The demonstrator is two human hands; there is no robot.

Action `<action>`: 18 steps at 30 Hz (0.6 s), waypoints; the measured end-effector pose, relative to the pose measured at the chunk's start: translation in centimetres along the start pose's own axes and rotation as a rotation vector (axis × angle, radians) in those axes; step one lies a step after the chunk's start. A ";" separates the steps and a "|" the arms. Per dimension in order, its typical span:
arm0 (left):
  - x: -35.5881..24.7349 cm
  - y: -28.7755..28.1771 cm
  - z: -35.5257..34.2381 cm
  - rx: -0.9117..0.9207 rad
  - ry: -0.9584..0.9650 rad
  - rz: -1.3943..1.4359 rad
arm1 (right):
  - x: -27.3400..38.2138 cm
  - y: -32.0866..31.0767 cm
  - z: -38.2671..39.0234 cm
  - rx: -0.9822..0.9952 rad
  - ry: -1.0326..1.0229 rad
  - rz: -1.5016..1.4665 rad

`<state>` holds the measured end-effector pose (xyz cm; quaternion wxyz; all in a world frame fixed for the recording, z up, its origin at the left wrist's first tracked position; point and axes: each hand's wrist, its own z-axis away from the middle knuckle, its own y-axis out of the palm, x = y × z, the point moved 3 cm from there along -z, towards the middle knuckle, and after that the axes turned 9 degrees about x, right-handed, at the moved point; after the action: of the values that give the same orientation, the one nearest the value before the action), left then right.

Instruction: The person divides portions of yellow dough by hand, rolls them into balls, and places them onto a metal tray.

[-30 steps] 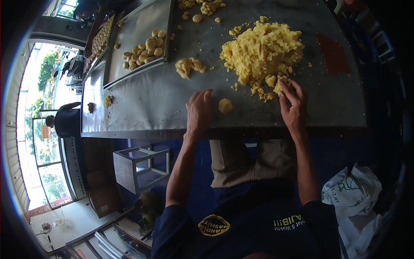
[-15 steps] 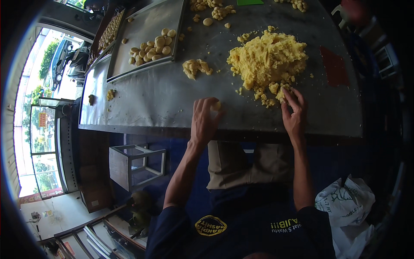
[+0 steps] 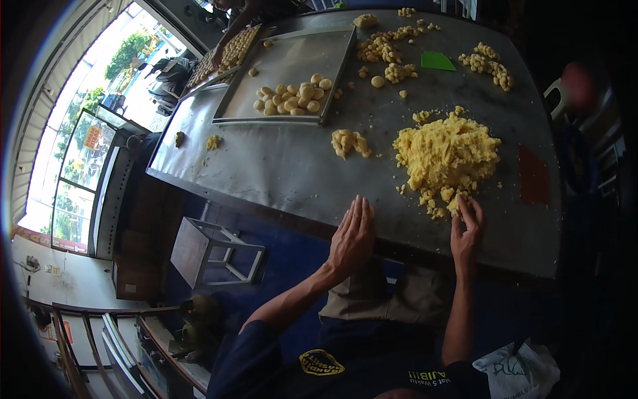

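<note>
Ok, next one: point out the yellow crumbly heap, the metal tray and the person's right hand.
Yellow crumbly heap (image 3: 448, 153): head view, the middle of its mound.
Metal tray (image 3: 286, 66): head view, a bare part of its base.
Right hand (image 3: 468, 237): head view, the middle of the hand.

You are now holding the fingers of your left hand (image 3: 353, 234) straight and together, no longer curling them around the dough ball (image 3: 372, 213), and are mostly hiding it. Your view is tilting too, bringing the far green sheet (image 3: 438, 61) and far-right dough lumps (image 3: 488, 65) fully into sight.
</note>
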<state>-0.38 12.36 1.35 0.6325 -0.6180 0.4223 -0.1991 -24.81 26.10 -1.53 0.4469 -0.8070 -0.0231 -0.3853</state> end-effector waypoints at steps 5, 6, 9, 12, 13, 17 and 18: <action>1.8 -0.6 -2.7 -0.060 0.009 0.197 | 0.1 -0.3 -0.1 -0.003 -0.007 0.001; 2.2 -0.7 -3.5 -0.116 0.004 0.206 | 0.1 -0.4 0.0 -0.003 -0.005 -0.009; 5.0 0.0 -5.9 -0.061 -0.270 0.795 | -0.4 -0.3 -0.1 -0.004 -0.013 0.023; 7.3 -0.3 -6.9 0.113 -0.378 1.041 | -0.1 -0.1 0.0 0.015 0.007 0.023; 8.0 -0.9 -7.4 0.164 -0.361 1.019 | -0.2 -0.3 0.1 0.019 0.019 0.014; 16.9 -3.2 -10.5 -0.043 -0.348 1.214 | 0.2 -0.2 0.0 0.031 0.009 -0.007; 17.7 -4.8 -12.0 -0.382 -0.313 1.018 | -0.1 -0.2 0.2 0.027 0.004 0.007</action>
<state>1.50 -9.43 2.25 0.5807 -0.4621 0.5969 0.3049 -24.90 26.38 -1.53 0.4592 -0.8002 -0.0246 -0.3849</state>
